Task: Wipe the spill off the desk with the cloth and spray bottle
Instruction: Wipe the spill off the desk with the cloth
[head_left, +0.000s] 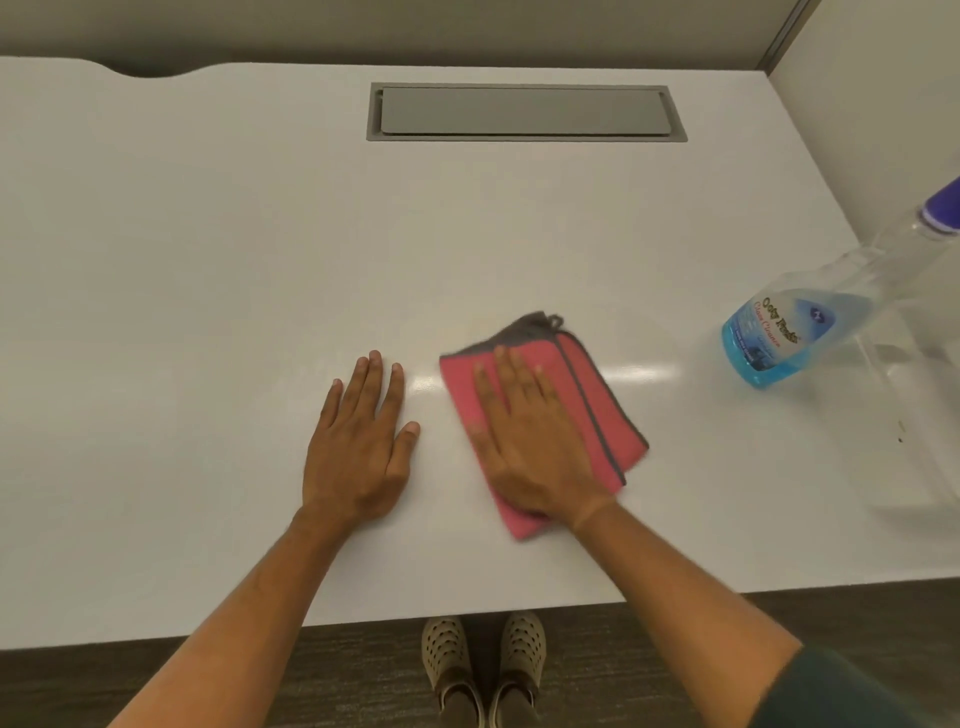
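1. Head view looked down on a white, glossy laminate desk, with a grey rectangular cable hatch set in near its far edge.
2. The right hand lay flat, palm down, on a folded pink microfibre cloth with grey stitched trim, fingers spread and stretched out; it pressed the cloth against the desk and did not pinch or grip it. The cloth sat toward the near edge, right of the middle, and its edges were blurred.
3. The left hand rested flat on bare desk just beside the cloth, fingers together and straight, holding nothing (it looked to be bracing).
4. A clear plastic spray bottle with blue liquid and a purple cap stood near the right edge of the desk, well apart from both hands, touched by neither.
5. No puddle could be made out; only ceiling-light glare showed on the surface between the hands and right of the cloth.
6. Judged from this, the wiping step was in hand, with the spraying likely done.
7. The next move would call for steady downward pressure and overlapping passes over the wet patch, then a check for streaks before lifting the cloth.
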